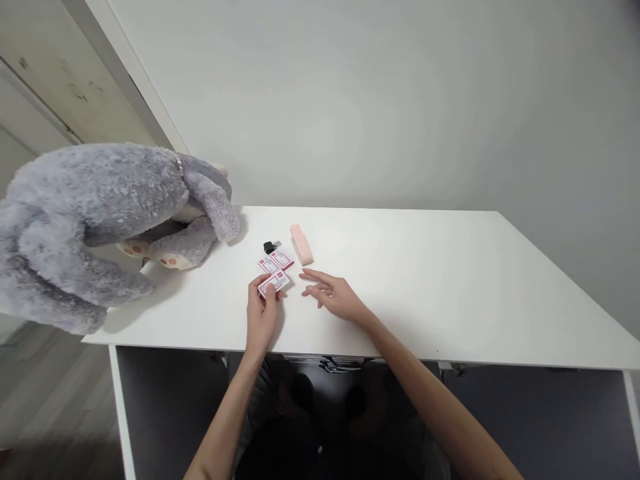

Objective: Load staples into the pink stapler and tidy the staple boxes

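Observation:
My left hand is closed on a small white box with red edges, thumb on top and fingers along its sides. Two similar red-and-white boxes lie on the table just beyond it, one partly covered by the held one. Right of them my right hand hovers with its fingers apart and nothing in them. Behind the boxes sits a small black item with a metal-looking end; its kind is unclear. A pink stapler lies beyond my right fingertips.
The white table runs along a grey wall, its front edge near my forearms. A large grey plush toy leans over the table's left end. Dark open space lies under the tabletop.

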Demonstrator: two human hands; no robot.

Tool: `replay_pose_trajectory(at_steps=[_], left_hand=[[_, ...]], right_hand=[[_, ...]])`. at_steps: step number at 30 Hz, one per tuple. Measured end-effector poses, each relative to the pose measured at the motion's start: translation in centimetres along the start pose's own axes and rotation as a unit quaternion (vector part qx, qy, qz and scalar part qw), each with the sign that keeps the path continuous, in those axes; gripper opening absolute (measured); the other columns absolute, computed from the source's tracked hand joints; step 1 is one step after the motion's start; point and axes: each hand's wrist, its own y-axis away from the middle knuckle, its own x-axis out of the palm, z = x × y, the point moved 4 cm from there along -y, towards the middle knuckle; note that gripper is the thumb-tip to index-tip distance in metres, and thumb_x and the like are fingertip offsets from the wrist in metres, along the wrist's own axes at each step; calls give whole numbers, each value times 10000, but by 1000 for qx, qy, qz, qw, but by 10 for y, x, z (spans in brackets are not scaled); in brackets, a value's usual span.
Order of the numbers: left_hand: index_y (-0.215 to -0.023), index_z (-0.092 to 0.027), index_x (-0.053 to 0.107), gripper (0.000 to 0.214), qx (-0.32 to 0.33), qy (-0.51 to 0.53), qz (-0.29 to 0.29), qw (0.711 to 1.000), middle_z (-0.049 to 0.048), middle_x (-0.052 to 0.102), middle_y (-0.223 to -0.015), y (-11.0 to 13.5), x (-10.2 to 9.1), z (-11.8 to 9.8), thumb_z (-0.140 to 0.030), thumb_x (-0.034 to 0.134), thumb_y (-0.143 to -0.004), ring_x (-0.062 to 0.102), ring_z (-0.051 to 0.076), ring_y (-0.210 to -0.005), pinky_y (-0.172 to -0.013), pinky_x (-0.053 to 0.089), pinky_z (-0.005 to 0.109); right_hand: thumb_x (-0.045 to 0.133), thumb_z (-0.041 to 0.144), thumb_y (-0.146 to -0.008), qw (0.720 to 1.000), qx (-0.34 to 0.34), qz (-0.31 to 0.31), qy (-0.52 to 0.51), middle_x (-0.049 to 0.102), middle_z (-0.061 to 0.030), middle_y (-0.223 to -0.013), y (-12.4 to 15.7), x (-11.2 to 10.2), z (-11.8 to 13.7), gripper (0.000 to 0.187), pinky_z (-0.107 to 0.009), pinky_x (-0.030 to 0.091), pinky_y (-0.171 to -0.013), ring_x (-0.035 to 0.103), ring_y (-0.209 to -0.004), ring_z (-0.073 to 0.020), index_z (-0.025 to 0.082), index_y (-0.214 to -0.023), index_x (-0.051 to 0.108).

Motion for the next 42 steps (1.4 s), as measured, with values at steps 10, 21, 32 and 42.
replay_pose_trajectory(at_steps=[10, 21, 32, 42], left_hand=[[-1419, -246, 446, 482, -9, -9, -96, 995, 107, 680, -1254, -2, -13, 6, -497, 575, -1029, 674, 206, -1034, -921, 534, 340], [-1342, -183, 601, 400, 88, -228, -132, 961, 187, 492, -1424, -26, -33, 6, -340, 576, -974, 430, 350, -1411, -1241, 308, 575], [-1096, -228, 588, 273, 17, -198, -46, 979, 50, 746, -1004, -11, -21, -7, -380, 664, -882, 687, 216, -908, -845, 513, 338], [-959, -222, 596, 241, 18, -137, 73, 988, -70, 499, -631, -5, -12, -10, -454, 644, -918, 468, 126, -595, -624, 405, 250]], right_hand=[[663, 417, -990, 1000, 2, 0, -2, 717, -133, -1417, 1, -1, 1, 508, -290, 599, -620, 799, -1000, -237, 286, -1477, 608], [657, 410, -992, 1000, 4, -6, 12, 763, -128, -1293, 1, -1, 3, 496, -289, 587, -614, 784, -879, -199, 248, -1458, 609], [659, 378, -991, 1000, 10, -8, 21, 781, -113, -1189, 0, 0, 0, 418, -269, 586, -617, 784, -888, -196, 223, -1378, 636], [666, 374, -972, 999, 13, -16, 25, 801, -111, -1056, 0, 1, 2, 277, -266, 577, -599, 791, -899, -216, 193, -1175, 718]])
